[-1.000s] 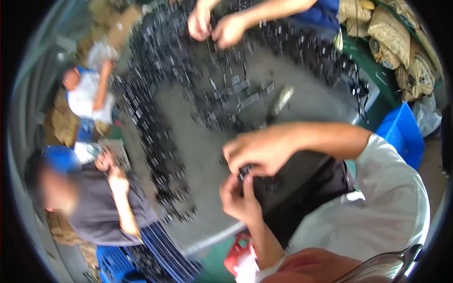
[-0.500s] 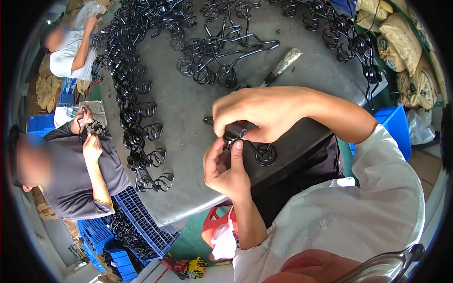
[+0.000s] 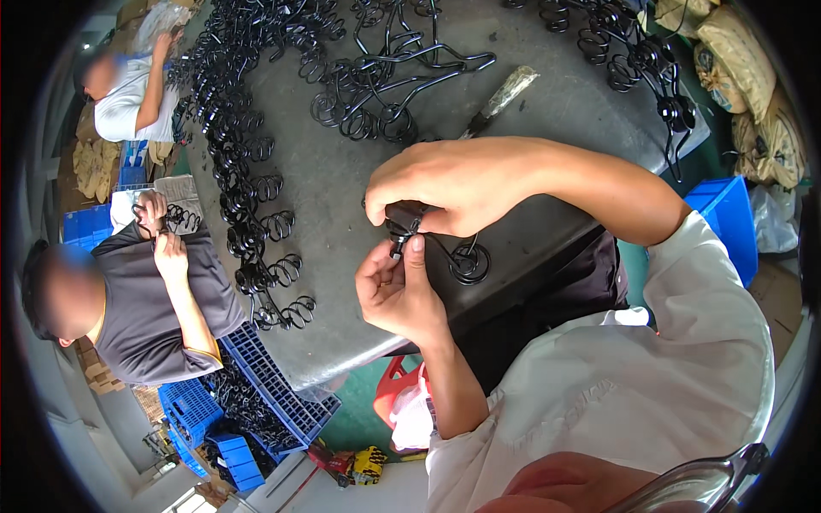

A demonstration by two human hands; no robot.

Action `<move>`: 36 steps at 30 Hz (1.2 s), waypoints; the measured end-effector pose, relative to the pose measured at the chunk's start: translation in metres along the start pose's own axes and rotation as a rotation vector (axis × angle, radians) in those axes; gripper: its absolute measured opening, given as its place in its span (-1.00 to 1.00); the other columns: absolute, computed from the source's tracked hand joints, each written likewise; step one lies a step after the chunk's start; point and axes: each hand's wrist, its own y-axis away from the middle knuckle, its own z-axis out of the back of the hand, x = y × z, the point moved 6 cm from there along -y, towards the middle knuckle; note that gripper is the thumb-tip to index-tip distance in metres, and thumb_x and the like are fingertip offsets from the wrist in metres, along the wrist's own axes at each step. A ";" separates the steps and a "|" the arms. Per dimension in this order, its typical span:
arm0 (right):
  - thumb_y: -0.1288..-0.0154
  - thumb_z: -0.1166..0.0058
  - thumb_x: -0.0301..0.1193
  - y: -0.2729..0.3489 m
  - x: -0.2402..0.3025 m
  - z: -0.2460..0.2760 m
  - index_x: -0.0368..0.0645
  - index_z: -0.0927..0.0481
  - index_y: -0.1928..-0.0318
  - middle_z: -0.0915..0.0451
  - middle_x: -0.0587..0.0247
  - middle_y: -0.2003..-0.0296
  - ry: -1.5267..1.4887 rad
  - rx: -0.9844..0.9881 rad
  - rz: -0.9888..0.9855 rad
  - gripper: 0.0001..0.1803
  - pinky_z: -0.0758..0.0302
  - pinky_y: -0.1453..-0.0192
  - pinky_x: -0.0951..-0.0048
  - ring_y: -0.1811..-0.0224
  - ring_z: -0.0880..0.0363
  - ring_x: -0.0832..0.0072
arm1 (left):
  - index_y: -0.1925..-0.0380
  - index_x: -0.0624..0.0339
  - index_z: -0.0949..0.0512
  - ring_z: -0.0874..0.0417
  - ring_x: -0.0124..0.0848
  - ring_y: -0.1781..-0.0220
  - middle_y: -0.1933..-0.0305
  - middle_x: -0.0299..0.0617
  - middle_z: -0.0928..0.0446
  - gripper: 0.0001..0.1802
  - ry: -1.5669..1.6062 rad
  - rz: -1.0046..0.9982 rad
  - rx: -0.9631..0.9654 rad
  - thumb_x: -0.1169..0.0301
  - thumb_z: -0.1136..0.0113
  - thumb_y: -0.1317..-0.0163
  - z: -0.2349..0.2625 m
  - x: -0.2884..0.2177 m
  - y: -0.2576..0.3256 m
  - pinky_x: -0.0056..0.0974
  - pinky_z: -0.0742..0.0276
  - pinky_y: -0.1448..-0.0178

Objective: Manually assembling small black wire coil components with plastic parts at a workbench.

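My right hand (image 3: 453,181) is curled from above around a black block-like fitting (image 3: 404,214), fingers closed on it. A black wire spring (image 3: 469,262) with a round coil hangs below that hand and seems joined to the fitting. From below, my left hand (image 3: 400,289) pinches a small dark piece (image 3: 398,249) at the fitting's lower end between thumb and fingers. The join is partly hidden by my fingers. Just beyond my right hand, a tool with a worn pale handle (image 3: 511,92) lies on the dark table (image 3: 329,282).
Black coiled springs (image 3: 244,171) lie heaped along the table's left side, with more bent wire springs (image 3: 385,85) at the far middle and others (image 3: 624,64) at far right. Two co-workers stand left; the nearer one's hands (image 3: 167,244) hold a spring. A blue bin (image 3: 725,224) stands right.
Both hands, with the fitting and spring, appear slightly further left and up. The head view has shifted a little too. My grip looks much the same.
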 end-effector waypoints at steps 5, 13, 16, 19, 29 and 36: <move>-0.07 -0.20 -0.70 -0.003 0.000 0.003 -0.29 -0.49 0.10 -0.57 0.06 0.25 -0.055 0.003 0.009 -0.66 -0.45 0.13 0.08 0.17 -0.61 0.03 | 0.14 0.40 -0.70 -0.70 -0.43 0.08 0.02 -0.08 -0.67 -0.77 -0.119 -0.107 -0.007 0.65 -0.47 -0.19 0.003 0.001 0.003 -0.36 -0.69 -0.01; -0.06 -0.19 -0.71 -0.003 -0.004 0.005 -0.32 -0.52 0.13 -0.62 0.06 0.25 -0.083 0.009 0.010 -0.69 -0.48 0.09 0.11 0.16 -0.63 0.07 | -0.07 0.44 -0.65 -0.73 -0.36 0.06 0.02 -0.06 -0.67 -0.71 -0.048 -0.084 0.027 0.64 -0.29 -0.36 -0.004 -0.007 0.015 -0.33 -0.72 -0.06; -0.06 -0.19 -0.71 -0.004 -0.003 0.007 -0.32 -0.53 0.13 -0.63 0.06 0.23 -0.083 0.018 -0.011 -0.68 -0.49 0.06 0.12 0.14 -0.64 0.08 | -0.11 0.50 -0.58 -0.74 -0.35 0.05 0.03 0.01 -0.67 -0.69 -0.001 0.000 -0.023 0.67 -0.23 -0.38 -0.004 -0.005 0.015 -0.32 -0.73 -0.08; -0.05 -0.20 -0.71 -0.004 -0.003 0.008 -0.32 -0.53 0.12 -0.63 0.06 0.23 -0.080 0.004 0.006 -0.68 -0.49 0.05 0.12 0.12 -0.65 0.09 | -0.04 0.52 -0.57 -0.75 -0.38 0.13 0.17 -0.04 -0.69 -0.73 -0.026 -0.087 0.012 0.66 -0.27 -0.36 -0.005 -0.006 0.012 -0.30 -0.77 0.00; -0.05 -0.21 -0.69 -0.003 -0.009 0.009 -0.32 -0.54 0.10 -0.63 0.05 0.22 -0.053 -0.003 -0.017 -0.66 -0.49 0.03 0.12 0.11 -0.64 0.08 | 0.14 0.45 -0.59 -0.64 -0.52 0.29 0.25 -0.13 -0.64 -0.83 -0.132 -0.027 0.027 0.63 -0.35 -0.30 -0.003 -0.005 -0.001 -0.46 -0.63 0.15; -0.05 -0.23 -0.69 -0.002 -0.009 0.017 -0.31 -0.54 0.12 -0.63 0.08 0.23 -0.029 -0.043 0.005 -0.67 -0.49 0.04 0.14 0.13 -0.64 0.12 | 0.20 0.41 -0.59 -0.59 -0.57 0.37 0.37 -0.23 -0.62 -0.86 -0.079 -0.042 0.102 0.61 -0.35 -0.29 -0.004 -0.003 -0.013 -0.46 -0.53 0.23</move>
